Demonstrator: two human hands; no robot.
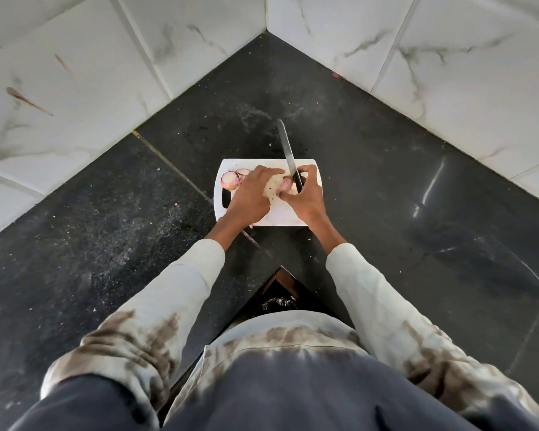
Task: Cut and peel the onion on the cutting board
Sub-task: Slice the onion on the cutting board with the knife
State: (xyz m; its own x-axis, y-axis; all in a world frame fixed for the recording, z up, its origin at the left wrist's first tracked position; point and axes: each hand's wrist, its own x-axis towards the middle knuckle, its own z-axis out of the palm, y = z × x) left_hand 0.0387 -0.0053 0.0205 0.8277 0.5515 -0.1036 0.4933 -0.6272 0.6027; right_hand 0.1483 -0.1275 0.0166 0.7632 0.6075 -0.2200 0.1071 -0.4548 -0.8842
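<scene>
A white cutting board [280, 217] lies on the black counter in the corner. My left hand [252, 194] curls over a pale onion piece [274, 185] at the board's middle. My right hand [307, 197] grips the black handle of a long knife [286, 147] whose blade points away past the board's far edge, and its thumb touches the onion piece. A cut onion half [229, 181] with pink skin and a loose slice [242, 172] lie at the board's far left.
White marble-tiled walls [448, 57] close the corner behind the board. The black counter [106, 219] is dusted with crumbs and specks. The counter's inner corner edge [280, 272] sits just in front of my body.
</scene>
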